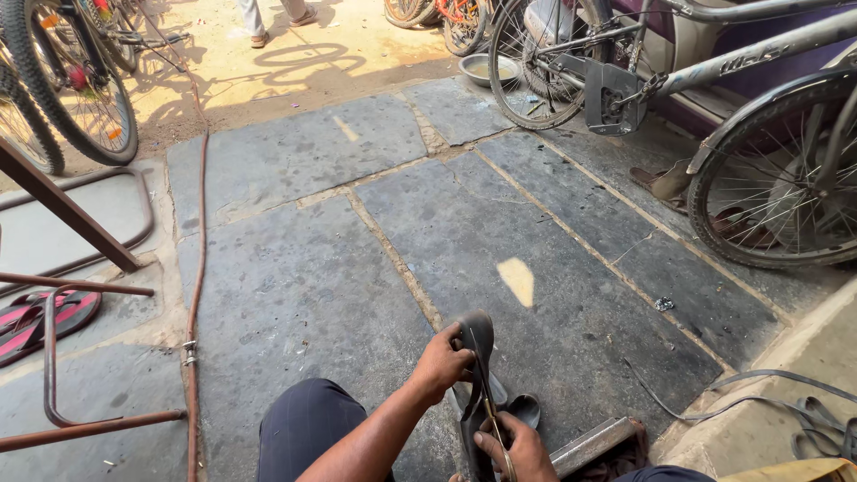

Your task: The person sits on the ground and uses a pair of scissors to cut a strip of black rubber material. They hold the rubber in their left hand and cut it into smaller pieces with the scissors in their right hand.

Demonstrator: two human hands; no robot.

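1. From the head view, the left hand (pixel 444 364) gripped the top of a black rubber tube strip (pixel 478 375), fingers curled tight round it.
2. The right hand (pixel 525 449) sat just below on the same strip, fingers closed on a thin metal tool (pixel 496 428) pressed against the rubber.
3. Right of the strip lay a metal bar (pixel 591 443); well beyond it stood a bicycle (pixel 714 107), and a red hose (pixel 198 268) ran far to its left.
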